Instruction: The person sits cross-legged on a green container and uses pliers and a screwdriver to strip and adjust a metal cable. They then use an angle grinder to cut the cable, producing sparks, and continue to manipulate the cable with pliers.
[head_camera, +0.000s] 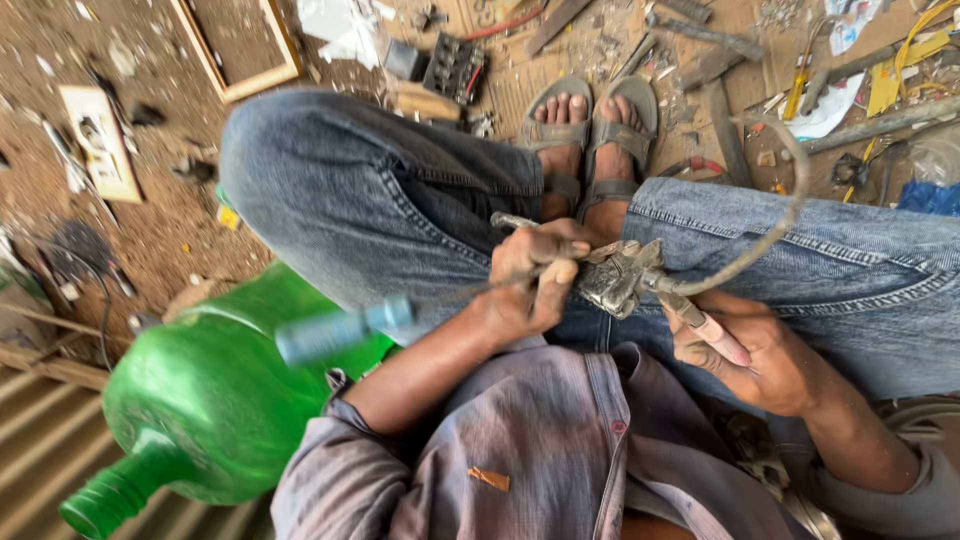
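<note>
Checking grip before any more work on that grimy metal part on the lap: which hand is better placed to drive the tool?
Left, probably. The left hand already grips the blue-handled tool, its tip at the metal part. The right hand steadies the part from below.

Soft, even daylight without hard shadows or glare lights the scene, the blue-handled tool (345, 330) just beside the left hand (530, 285) smeared by motion blur, and the edges bent by wide-angle distortion.
</note>
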